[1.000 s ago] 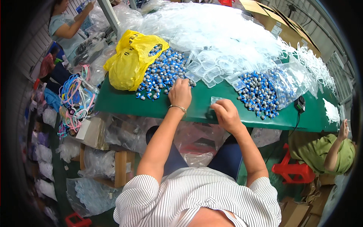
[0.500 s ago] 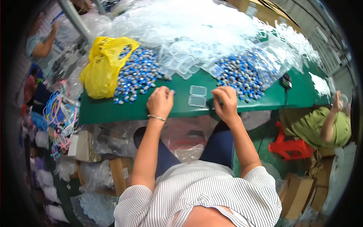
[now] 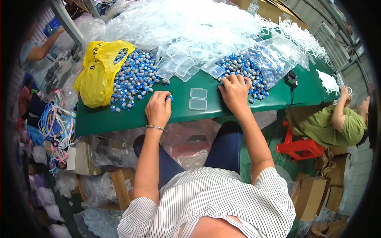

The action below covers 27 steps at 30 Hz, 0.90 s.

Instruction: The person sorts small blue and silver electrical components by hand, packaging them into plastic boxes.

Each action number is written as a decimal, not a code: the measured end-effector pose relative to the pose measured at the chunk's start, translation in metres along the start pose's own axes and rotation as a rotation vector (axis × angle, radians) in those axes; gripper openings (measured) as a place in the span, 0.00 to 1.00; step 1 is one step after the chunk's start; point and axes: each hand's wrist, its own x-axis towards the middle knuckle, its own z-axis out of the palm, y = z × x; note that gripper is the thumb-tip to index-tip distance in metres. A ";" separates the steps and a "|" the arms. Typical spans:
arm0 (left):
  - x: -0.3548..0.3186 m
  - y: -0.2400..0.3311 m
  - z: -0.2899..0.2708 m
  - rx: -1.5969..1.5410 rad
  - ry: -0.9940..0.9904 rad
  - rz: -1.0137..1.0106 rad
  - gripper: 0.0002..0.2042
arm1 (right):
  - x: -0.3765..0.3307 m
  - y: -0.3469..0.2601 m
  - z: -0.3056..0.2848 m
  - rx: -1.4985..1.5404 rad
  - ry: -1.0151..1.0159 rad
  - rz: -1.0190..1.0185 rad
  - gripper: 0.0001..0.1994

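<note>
My left hand [image 3: 158,108] is closed at the green table's near edge, its fingertips pinching a small blue-and-grey plug-like piece [image 3: 170,97]. My right hand [image 3: 237,94] reaches over the near left side of the right-hand pile of blue-and-grey pieces [image 3: 254,71]. Its fingers are bent and somewhat apart; their tips are partly hidden, and I see nothing held. Between my hands a small clear plastic case [image 3: 198,104] lies unfolded flat, its two halves one behind the other. A second pile of the same pieces [image 3: 137,75] spreads beyond my left hand.
A yellow plastic bag [image 3: 95,75] stands left of the left pile. Clear cases [image 3: 178,59] heap up behind, with white cords [image 3: 303,39] at far right. A small black device [image 3: 291,79] with a cable sits right. Another person [image 3: 333,125] works beside a red stool [image 3: 299,146].
My right hand has moved forward from beside the case onto the right pile, its fingers spreading from a pinch. My left hand stays near the table edge. The whole view has shifted slightly.
</note>
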 end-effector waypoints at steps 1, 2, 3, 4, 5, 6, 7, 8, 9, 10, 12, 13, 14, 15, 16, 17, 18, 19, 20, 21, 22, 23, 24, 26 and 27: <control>0.000 0.000 0.001 -0.013 0.012 0.001 0.07 | 0.002 -0.002 0.001 -0.031 -0.042 -0.008 0.08; -0.001 0.000 0.001 -0.011 0.015 -0.002 0.07 | 0.002 -0.001 0.004 -0.034 -0.057 -0.015 0.06; -0.001 0.001 0.001 -0.025 0.014 -0.011 0.07 | 0.002 0.000 0.005 -0.032 -0.058 -0.019 0.06; -0.001 0.002 0.002 -0.039 0.013 -0.021 0.06 | 0.002 0.002 0.006 -0.049 -0.063 -0.039 0.05; -0.002 0.001 0.001 -0.035 0.017 -0.028 0.06 | 0.002 0.003 0.007 -0.061 -0.069 -0.062 0.04; -0.003 0.000 0.001 -0.076 0.027 -0.044 0.06 | 0.001 0.003 0.008 -0.064 -0.053 -0.085 0.02; -0.004 0.000 0.000 -0.117 0.036 -0.059 0.06 | 0.001 0.004 0.008 -0.058 -0.055 -0.090 0.02; -0.004 -0.001 0.001 -0.115 0.037 -0.064 0.06 | 0.001 0.005 0.008 -0.088 -0.070 -0.105 0.04; -0.004 -0.003 0.002 -0.099 0.052 -0.018 0.06 | 0.000 0.005 0.007 -0.117 -0.085 -0.120 0.07; -0.004 -0.003 0.002 -0.082 0.068 0.028 0.07 | 0.000 0.007 0.010 -0.124 -0.064 -0.128 0.06; -0.005 0.000 0.002 -0.097 0.044 -0.002 0.07 | 0.003 0.010 0.010 -0.088 -0.073 -0.134 0.03; -0.005 0.003 0.003 -0.113 0.020 -0.029 0.07 | 0.005 0.010 0.008 -0.053 -0.080 -0.137 0.02; -0.005 0.009 0.002 -0.188 0.005 -0.060 0.06 | 0.006 0.009 0.004 -0.032 -0.070 -0.145 0.02; -0.004 0.013 0.003 -0.187 0.008 -0.062 0.06 | 0.006 0.008 0.003 -0.030 -0.069 -0.149 0.02; -0.004 0.017 0.004 -0.268 -0.007 -0.085 0.06 | 0.005 0.007 0.002 0.059 -0.061 -0.142 0.02; -0.005 0.020 0.004 -0.347 -0.022 -0.109 0.06 | 0.003 0.003 0.000 0.151 -0.055 -0.135 0.03; -0.006 0.021 0.006 -0.351 -0.040 -0.098 0.06 | 0.003 -0.001 -0.004 0.201 -0.050 -0.159 0.04; -0.007 0.024 0.006 -0.348 -0.038 -0.102 0.06 | 0.002 -0.005 -0.007 0.205 -0.051 -0.161 0.04; -0.007 0.029 0.007 -0.393 -0.079 -0.107 0.07 | 0.000 -0.010 -0.011 0.297 -0.086 -0.182 0.05; -0.007 0.035 0.007 -0.438 -0.120 -0.113 0.07 | -0.003 -0.014 -0.013 0.389 -0.120 -0.202 0.06; -0.007 0.041 0.008 -0.456 -0.131 -0.110 0.06 | -0.004 -0.019 -0.015 0.434 -0.114 -0.244 0.08; -0.007 0.044 0.011 -0.456 -0.132 -0.110 0.06 | -0.005 -0.024 -0.016 0.433 -0.114 -0.243 0.08; -0.007 0.045 0.016 -0.422 -0.114 -0.042 0.06 | -0.005 -0.028 -0.016 0.446 -0.125 -0.288 0.08; -0.006 0.045 0.022 -0.331 -0.110 0.045 0.06 | -0.006 -0.033 -0.015 0.435 -0.145 -0.357 0.08; -0.007 0.045 0.023 -0.330 -0.111 0.044 0.06 | -0.007 -0.033 -0.013 0.435 -0.145 -0.357 0.08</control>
